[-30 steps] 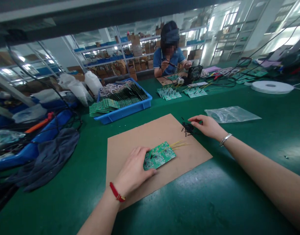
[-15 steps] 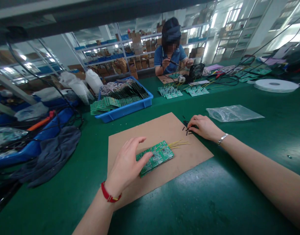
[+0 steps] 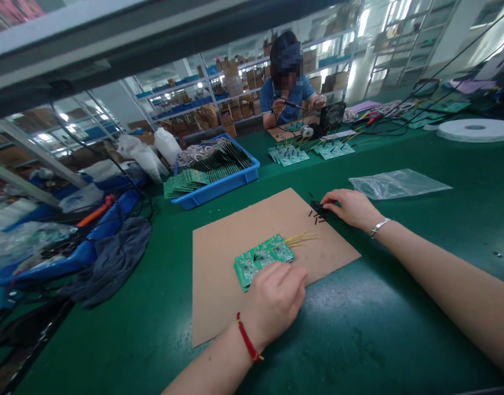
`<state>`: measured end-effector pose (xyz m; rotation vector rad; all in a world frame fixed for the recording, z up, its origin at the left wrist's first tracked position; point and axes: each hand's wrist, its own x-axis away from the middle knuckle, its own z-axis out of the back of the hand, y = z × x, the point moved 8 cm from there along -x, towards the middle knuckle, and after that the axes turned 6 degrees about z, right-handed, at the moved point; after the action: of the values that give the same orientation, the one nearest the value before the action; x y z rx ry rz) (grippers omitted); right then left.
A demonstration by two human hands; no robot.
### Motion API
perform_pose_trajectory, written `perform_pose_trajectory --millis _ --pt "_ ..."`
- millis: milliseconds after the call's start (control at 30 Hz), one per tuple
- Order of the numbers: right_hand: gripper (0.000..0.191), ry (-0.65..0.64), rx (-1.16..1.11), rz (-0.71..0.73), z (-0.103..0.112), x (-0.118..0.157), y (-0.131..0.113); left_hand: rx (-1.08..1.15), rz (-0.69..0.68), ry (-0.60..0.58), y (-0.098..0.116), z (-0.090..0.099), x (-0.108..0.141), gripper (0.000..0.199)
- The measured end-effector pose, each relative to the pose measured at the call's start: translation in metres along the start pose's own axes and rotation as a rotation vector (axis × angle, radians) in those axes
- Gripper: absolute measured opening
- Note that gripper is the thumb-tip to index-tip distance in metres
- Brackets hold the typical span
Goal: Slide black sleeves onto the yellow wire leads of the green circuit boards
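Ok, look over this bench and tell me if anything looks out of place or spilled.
The short black pieces lie loose on the cardboard sheet by the right hand, some apart from the pile, in no container. Dark specks also sit alone on the green bench mat.

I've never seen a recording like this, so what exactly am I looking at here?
This single view comes from a camera worn on a person's head, looking down at their own hands. The left hand rests on a green circuit board with yellow wires, lying on a brown cardboard sheet on a green workbench. The right hand touches a small pile of black pieces. Farther off are a blue tray of boards and a co-worker.
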<state>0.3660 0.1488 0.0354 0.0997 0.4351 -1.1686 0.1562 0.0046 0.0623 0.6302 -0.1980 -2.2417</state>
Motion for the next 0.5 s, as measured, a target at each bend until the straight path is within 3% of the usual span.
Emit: perform_pose_trajectory --millis 100,267,500 --pt "0.017 -0.038 0.027 -0.018 -0.003 0.001 0.001 -0.094 0.063 -0.098 -0.003 -0.022 -0.017 0.019" --pt "0.017 -0.140 0.040 -0.057 -0.011 0.003 0.006 -0.328 0.257 -0.178 -0.037 -0.031 -0.054 0.022" --pt "0.019 -0.050 0.052 -0.086 0.001 0.001 0.006 -0.358 0.316 -0.216 -0.056 -0.039 -0.068 0.024"
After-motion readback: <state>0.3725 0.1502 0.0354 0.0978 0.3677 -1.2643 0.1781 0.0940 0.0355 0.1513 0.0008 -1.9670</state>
